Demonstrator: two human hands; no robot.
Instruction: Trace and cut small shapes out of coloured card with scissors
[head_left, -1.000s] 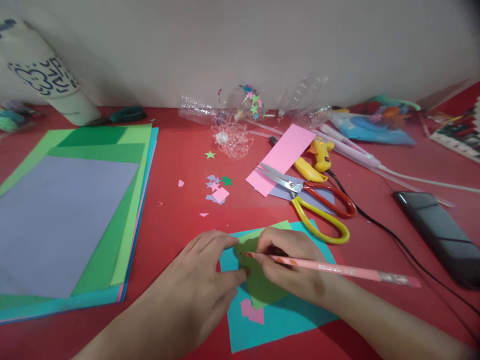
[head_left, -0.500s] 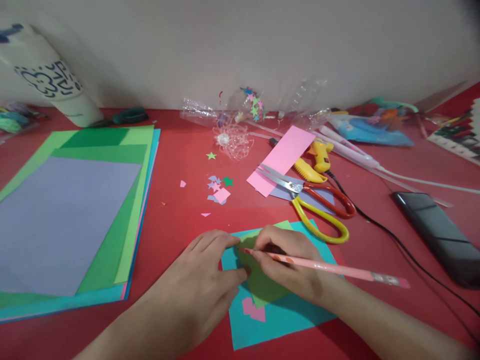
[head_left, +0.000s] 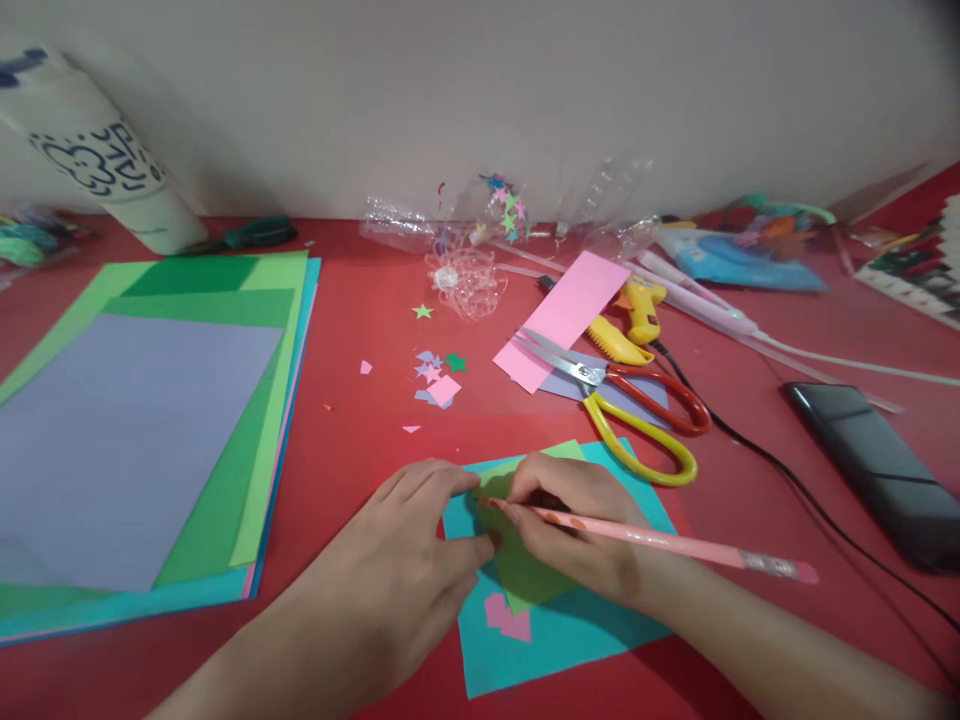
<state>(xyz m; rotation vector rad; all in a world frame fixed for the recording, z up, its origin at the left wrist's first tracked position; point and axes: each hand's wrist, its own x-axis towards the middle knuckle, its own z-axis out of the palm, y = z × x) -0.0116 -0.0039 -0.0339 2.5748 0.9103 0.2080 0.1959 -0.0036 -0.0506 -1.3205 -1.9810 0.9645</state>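
Note:
My right hand grips a pink pencil, its tip touching the upper left part of a light green paper piece. My left hand lies beside it with thumb and forefinger apart, their tips pressing the left edge of the green piece. Beneath is a turquoise paper sheet, on which small pink scraps lie near the lower left. Scissors with one red and one yellow handle rest partly open just beyond my right hand, on a pink paper strip.
A stack of coloured paper covers the left side. Small paper stars and scraps lie mid-table. On the right are a yellow glue gun, its black cord and a phone. A white bottle stands back left; clear plastic packaging lies against the wall.
Almost nothing differs. Both hands, the pencil and the papers hold their places, with only a very slight shift of the pencil and view.

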